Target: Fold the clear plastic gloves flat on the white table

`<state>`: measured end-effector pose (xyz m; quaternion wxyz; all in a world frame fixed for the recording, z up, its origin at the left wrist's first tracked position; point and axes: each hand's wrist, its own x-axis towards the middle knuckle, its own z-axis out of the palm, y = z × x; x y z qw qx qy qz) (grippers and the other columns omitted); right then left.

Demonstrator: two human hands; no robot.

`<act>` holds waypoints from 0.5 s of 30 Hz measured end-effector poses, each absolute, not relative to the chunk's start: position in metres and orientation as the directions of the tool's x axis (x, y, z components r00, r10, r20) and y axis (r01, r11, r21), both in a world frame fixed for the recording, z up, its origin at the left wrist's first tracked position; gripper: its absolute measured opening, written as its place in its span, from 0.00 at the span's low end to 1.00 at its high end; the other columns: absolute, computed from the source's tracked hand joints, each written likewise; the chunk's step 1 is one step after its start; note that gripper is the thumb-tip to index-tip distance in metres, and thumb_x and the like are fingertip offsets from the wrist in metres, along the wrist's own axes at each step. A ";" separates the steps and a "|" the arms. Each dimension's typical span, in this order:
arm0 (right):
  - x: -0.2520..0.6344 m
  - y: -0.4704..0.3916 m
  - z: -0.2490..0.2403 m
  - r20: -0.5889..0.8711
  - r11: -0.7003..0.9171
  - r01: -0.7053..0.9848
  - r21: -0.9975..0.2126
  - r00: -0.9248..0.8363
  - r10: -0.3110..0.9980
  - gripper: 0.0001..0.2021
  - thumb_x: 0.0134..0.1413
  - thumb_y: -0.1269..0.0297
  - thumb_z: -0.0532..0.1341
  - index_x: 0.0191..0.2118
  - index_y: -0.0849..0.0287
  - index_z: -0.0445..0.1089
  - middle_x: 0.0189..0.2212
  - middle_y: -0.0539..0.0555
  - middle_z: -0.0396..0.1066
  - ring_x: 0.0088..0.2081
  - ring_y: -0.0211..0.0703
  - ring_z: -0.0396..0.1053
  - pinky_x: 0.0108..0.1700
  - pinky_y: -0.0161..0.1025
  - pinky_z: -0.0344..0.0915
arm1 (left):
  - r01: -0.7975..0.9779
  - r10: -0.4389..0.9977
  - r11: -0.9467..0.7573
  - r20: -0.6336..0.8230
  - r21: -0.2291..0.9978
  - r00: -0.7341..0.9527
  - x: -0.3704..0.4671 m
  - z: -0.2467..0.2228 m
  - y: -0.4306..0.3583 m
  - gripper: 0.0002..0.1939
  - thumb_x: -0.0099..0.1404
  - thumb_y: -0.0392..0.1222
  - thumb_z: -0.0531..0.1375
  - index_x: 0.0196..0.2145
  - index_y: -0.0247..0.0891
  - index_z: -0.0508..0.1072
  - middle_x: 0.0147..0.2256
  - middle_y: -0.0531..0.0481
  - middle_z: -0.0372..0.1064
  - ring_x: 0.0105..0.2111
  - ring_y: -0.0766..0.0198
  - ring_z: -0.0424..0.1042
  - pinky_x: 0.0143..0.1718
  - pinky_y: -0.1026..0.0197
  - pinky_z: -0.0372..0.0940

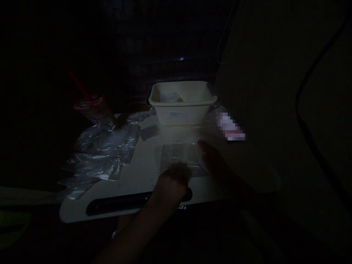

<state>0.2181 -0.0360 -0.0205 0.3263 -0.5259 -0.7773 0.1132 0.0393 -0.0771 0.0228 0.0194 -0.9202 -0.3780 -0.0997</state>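
In dim light, a flat clear plastic bag lies on the small white table, and both my hands are at it. My left hand is curled like a fist over the bag's near edge. Its fingers are dark and smeared, so what it grips, if anything, is hidden. Beside the bag's right edge, my right hand rests with its fingers stretched out, holding nothing that I can see. A small flat grey piece lies just beyond the bag, to the left.
At the back stands a cream plastic tub with a clear packet inside. Crumpled clear bags are heaped on the left, near a drink cup with a red straw. A blurred-out packet sits right. A dark slot runs along the table's front edge.
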 end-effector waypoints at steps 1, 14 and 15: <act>0.218 -0.036 -0.019 0.380 0.416 0.737 -0.532 -0.232 0.896 0.26 0.55 0.53 0.36 0.53 0.61 0.52 0.53 0.60 0.54 0.55 0.43 0.48 0.54 0.46 0.47 | 0.695 0.690 -0.716 0.209 0.056 0.694 0.039 0.022 -0.077 0.14 0.53 0.29 0.54 0.39 0.30 0.68 0.41 0.41 0.67 0.41 0.57 0.66 0.40 0.57 0.63; 0.230 -0.018 0.000 0.032 0.013 -0.210 -0.978 -0.090 0.995 0.23 0.48 0.45 0.44 0.41 0.54 0.65 0.47 0.52 0.62 0.52 0.43 0.54 0.55 0.44 0.43 | 0.196 0.983 -0.067 0.032 0.978 0.179 0.011 0.070 -0.058 0.03 0.46 0.34 0.58 0.20 0.35 0.71 0.21 0.52 0.70 0.22 0.67 0.68 0.24 0.68 0.61; 0.228 -0.015 0.004 -0.002 -0.044 -0.297 -0.954 -0.140 0.990 0.24 0.49 0.45 0.43 0.39 0.55 0.65 0.45 0.53 0.64 0.50 0.44 0.57 0.54 0.45 0.46 | 0.078 0.992 -0.006 -0.004 0.997 0.127 0.008 0.073 -0.053 0.02 0.45 0.36 0.58 0.19 0.35 0.71 0.20 0.52 0.70 0.21 0.67 0.68 0.23 0.68 0.61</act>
